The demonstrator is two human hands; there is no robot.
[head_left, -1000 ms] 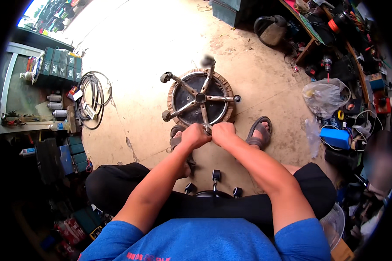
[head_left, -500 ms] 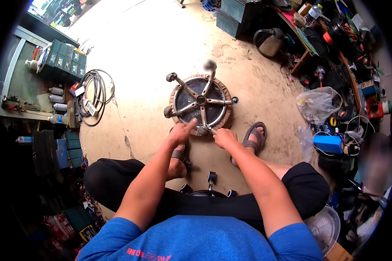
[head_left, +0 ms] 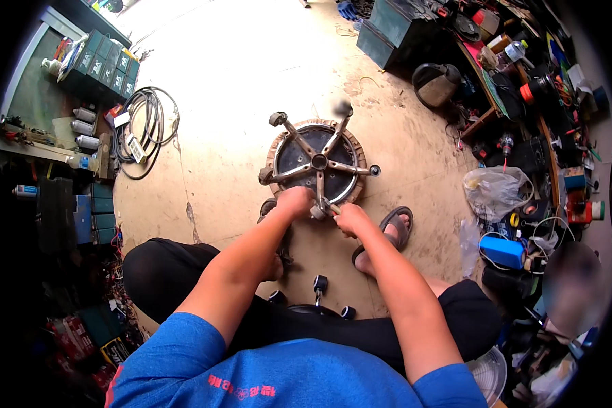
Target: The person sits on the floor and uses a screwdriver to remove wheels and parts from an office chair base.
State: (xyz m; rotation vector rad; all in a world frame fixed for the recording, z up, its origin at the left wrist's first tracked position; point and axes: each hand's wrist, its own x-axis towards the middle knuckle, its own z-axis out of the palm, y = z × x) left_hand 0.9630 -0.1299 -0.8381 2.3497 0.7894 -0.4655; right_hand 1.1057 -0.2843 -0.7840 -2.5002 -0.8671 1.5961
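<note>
A five-legged caster base lies on a round seat with a brown rim, on the floor in front of me. Its legs spread like a star and end in casters. By the near leg's caster, my left hand is closed, its fingertips hidden against the leg. My right hand is closed round a slim metal tool whose tip meets that caster; its exact kind is too small to tell. My sandalled feet stand on either side of the near rim.
A coiled black cable lies on the floor at left. A kettle, a plastic bag and a cluttered shelf bound the right side. Another small caster base shows beneath me, and a fan stands at lower right.
My left hand, whose fingers were stretched out over the seat, has moved in beside the near leg and closed. My right hand stays by the same caster with the tool. The view has shifted slightly.
</note>
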